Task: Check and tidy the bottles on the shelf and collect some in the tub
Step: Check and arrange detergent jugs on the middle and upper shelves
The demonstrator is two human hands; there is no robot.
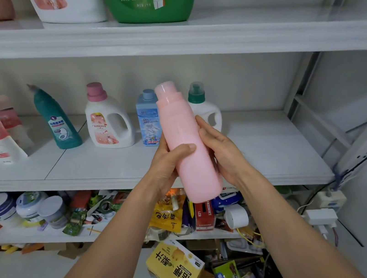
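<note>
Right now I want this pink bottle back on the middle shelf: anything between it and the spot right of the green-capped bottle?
Nothing visible. The left hand and right hand grip the pink bottle before the shelf; its board right of the green-capped bottle shows nothing.

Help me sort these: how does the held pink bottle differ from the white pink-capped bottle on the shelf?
The pink bottle is a slim cylinder, no handle, no label showing; the white pink-capped bottle is squat, handled, labelled. The pink bottle is held tilted in the left hand and right hand; the white pink-capped bottle stands upright on the shelf. Both have pink caps.
</note>
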